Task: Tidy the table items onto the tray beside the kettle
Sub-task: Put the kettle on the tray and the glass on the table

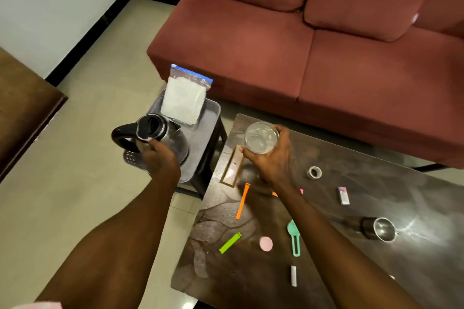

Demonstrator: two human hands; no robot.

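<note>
A grey tray (209, 121) rests on a small dark stool left of the table. On it stand a steel kettle (160, 133) with a black handle and a zip bag of white powder (184, 100). My left hand (159, 158) grips the kettle's side near the lid. My right hand (272, 158) holds a clear glass (261, 137) above the table's far left corner. Loose on the dark table (351, 271) lie an orange strip (243, 200), a green clip (230, 242), a pink disc (266, 243), a teal scoop (294, 237) and a flat wooden piece (232, 167).
Further right on the table are a tape roll (314, 172), a small box (343, 195), a steel cup (380, 229) on its side and a white stick (293, 275). A red sofa (326, 45) stands behind. Tiled floor lies left, with a brown table edge (22, 108).
</note>
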